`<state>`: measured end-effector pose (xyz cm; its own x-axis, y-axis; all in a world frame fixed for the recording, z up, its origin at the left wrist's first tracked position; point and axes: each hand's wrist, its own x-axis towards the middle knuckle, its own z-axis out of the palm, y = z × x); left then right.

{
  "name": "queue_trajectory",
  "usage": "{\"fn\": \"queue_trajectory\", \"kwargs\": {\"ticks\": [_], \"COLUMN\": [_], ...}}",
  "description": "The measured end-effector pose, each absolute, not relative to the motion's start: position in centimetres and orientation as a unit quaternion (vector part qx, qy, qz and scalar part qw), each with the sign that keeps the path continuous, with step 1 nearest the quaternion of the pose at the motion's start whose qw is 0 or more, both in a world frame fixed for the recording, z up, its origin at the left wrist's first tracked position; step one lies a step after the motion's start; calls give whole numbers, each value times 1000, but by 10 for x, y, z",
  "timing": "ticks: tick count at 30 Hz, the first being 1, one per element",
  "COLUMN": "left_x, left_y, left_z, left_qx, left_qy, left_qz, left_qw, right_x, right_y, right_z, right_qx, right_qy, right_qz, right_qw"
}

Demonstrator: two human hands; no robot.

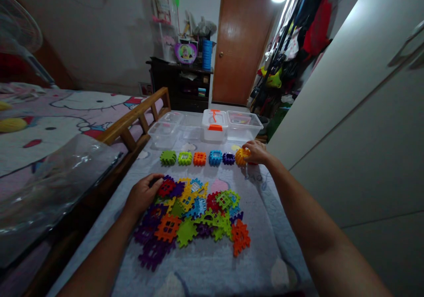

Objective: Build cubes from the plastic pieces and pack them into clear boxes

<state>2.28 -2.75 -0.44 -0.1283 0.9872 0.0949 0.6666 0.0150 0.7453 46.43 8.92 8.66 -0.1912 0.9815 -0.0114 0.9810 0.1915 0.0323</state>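
Observation:
My right hand [257, 152] reaches to the right end of a row of toy cubes, its fingertips closed on a round-looking yellow block [242, 156]. Under that hand a bit of a red piece [253, 163] shows, mostly hidden. The row also has a dark green block [168, 158], a lime block [184, 158], an orange block [199, 158], a blue block [215, 158] and a purple block [228, 158]. My left hand [145, 194] rests with curved, parted fingers at the left edge of a loose pile, its fingertips by a flat red piece [166, 186].
The pile holds flat notched pieces, such as an orange piece [168, 228] and a lime piece [187, 232]. Behind the row stand clear plastic bins [245, 127] and a lidded box [214, 131] with orange clips. A wooden bed rail [132, 122] is left, a white cabinet [357, 155] right.

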Motion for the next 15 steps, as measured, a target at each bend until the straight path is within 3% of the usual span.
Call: {"fn": "queue_trajectory", "kwargs": {"ticks": [15], "left_x": [24], "left_y": [-29], "left_z": [-2], "left_qx": [616], "left_qy": [675], "left_qz": [335], "left_qw": [229], "right_x": [458], "right_y": [95], "right_z": [91], "right_qx": [618], "right_qy": [780], "right_qz": [33], "right_qw": [91]}}
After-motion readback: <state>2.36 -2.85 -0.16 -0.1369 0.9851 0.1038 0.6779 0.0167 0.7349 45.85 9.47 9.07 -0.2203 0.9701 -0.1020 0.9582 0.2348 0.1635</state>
